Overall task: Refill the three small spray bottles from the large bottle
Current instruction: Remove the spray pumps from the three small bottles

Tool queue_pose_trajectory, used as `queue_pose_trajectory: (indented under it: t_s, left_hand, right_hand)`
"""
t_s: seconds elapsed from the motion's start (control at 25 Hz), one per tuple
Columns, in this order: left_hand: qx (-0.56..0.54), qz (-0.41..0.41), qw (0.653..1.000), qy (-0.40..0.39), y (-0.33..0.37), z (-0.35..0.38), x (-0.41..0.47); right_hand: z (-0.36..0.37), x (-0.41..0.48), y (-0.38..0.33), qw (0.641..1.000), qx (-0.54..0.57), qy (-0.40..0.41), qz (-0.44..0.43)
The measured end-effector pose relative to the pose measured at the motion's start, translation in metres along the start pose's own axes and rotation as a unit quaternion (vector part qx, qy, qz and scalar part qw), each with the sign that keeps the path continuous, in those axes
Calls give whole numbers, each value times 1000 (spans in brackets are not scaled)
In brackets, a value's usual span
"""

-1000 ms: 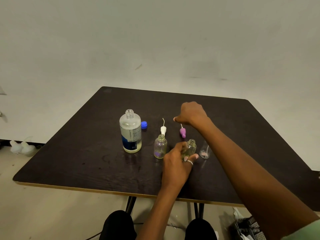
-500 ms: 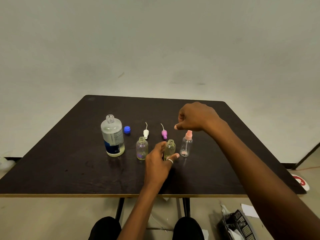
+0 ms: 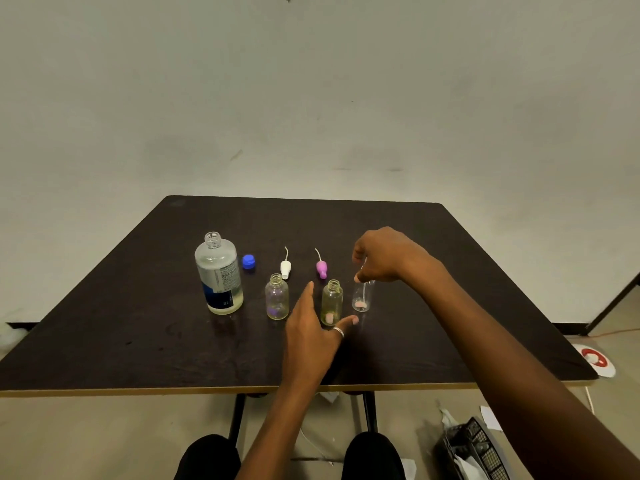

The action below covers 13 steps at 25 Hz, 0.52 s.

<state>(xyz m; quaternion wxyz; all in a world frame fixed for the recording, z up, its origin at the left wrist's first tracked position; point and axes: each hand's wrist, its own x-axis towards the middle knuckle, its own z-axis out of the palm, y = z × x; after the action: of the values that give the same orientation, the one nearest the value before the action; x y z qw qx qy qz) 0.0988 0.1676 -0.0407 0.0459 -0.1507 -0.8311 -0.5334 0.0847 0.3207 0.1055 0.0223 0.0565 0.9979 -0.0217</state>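
**Head view.** The bottles stand mid-desk [image 3: 485, 271], well apart from every edge, and open surface runs to the near and right edges. Since the earlier frame the right hand [image 3: 384, 258] has dropped onto the right small bottle [image 3: 362, 299] and grips its top. The left hand [image 3: 311, 330] stays spread, fingers straight, beside the middle small bottle [image 3: 332, 299]. The uncapped large bottle [image 3: 219, 275] shows pale liquid at its base. The left small bottle [image 3: 277, 299] is uncapped too.

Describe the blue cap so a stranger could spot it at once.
On the dark table, find the large labelled bottle at the row's left. The blue cap lies just right of it, squat and tubeless, unlike the white spray head and pink spray head.
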Motion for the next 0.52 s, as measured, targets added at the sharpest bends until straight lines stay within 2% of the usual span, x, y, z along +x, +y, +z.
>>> queue_pose_trajectory:
  t_s: [0.08,0.16,0.24,0.32,0.52]
  left_hand:
    - [16,13,998,57,4,0,-21]
    - [26,92,987,129,8,7,-42]
    - [44,177,972,148,16,19,-57]
    - [35,202,971,123,29,32,-63]
    - [-17,119,993,9,55,57,-55]
  right_hand:
    - [5,1,1,1000,-1,8,-1]
    - [8,1,2,1000,7,8,1]
    - [10,2,3,1000,9,6,1]
    - [10,1,5,1000,6,9,-1]
    - [9,-9,18,1000,7,-9,5]
